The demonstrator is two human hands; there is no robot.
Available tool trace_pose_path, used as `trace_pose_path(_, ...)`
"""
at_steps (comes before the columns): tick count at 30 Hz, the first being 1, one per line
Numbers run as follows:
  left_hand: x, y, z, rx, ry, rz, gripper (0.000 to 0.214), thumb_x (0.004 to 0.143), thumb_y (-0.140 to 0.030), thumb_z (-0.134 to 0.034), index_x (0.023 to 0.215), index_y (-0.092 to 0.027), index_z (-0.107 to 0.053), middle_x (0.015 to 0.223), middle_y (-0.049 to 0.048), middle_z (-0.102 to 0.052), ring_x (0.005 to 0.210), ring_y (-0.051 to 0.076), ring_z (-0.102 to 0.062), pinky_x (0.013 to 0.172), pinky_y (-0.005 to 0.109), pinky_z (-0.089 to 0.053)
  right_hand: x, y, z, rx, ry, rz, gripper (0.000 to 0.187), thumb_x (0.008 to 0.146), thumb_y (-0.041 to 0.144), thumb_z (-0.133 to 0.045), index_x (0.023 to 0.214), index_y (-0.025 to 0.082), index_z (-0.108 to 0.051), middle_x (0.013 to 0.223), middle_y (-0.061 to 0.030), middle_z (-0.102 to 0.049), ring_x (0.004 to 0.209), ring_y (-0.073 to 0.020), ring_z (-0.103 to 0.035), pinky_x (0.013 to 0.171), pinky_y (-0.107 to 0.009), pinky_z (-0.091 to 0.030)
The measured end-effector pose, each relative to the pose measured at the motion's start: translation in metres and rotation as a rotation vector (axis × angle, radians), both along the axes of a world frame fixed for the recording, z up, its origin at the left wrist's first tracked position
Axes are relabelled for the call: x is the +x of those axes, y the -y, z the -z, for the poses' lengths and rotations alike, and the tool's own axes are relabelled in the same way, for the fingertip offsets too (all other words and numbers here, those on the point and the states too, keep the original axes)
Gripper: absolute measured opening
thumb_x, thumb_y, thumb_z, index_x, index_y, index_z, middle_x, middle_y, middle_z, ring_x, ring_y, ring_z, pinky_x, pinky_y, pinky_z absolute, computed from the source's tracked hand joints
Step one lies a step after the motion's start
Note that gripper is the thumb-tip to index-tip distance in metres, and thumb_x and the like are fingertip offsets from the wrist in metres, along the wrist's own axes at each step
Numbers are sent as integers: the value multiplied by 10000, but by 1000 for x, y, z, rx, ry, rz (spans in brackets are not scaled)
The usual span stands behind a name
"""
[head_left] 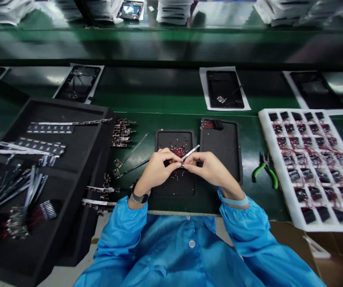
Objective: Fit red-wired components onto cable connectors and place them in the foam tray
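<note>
**Two hands close on one thin strip**

We pinch a metal strip [191, 152] at its lower end, with the fingertips of our left hand [156, 170] and right hand [211, 169] closed tight on it. It is above the black tray [174, 187]. Green pliers [264, 172] lie at 3 o'clock, well apart.

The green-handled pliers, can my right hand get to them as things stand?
Probably yes. The pliers lie in the open on the green bench just beyond the flat black tray under the right hand, nothing standing between. That hand is pinching a small part, though.
</note>
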State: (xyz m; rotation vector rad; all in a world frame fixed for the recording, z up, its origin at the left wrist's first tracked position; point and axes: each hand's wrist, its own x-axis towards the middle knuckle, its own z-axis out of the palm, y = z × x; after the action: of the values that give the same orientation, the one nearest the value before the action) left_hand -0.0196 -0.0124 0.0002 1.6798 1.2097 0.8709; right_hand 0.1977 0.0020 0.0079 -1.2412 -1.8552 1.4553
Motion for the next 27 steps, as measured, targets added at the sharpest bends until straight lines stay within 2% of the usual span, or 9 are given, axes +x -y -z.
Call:
trace_pose_path(4, 1, 0, -1, 9, -41, -11, 115, 855, -137, -751, 899, -219, -819, 809, 33, -701, 819, 201, -629, 803, 340, -441, -2, -1, 3, -13, 15, 11, 137, 899, 293, -716, 862, 169, -760, 773, -30, -739, 698, -164, -654, 686, -294, -515)
trace_pose_path(13, -9, -2, -5, -102, 80, 115, 88, 860, -161, -755, 915, -193, -815, 804, 25, -681, 814, 180, -638, 821, 331, -475, 0, -5, -12, -199, -95, -80, 161, 842, 321, -781, 868, 162, -789, 755, -30, -750, 710, -171, -669, 713, -289, -523)
trace_pose_path(21, -8, -3, -2, -166, 112, 127, 78, 840, -157, -759, 893, -172, -814, 777, 15, -671, 760, 158, -617, 777, 305, -457, 1, -4, -9, -187, -101, -98, 173, 853, 333, -773, 847, 160, -783, 750, -32, -751, 707, -170, -672, 713, -289, -522)
trace_pose_path(27, -7, -3, 0, -155, 122, 115, 78, 843, -175, -761, 900, -179, -814, 755, 10, -666, 740, 154, -605, 758, 300, -455, -2, -2, -12, -168, -91, -94, 206, 861, 363, -764, 844, 158, -776, 739, -38, -743, 699, -178, -673, 710, -303, -533)
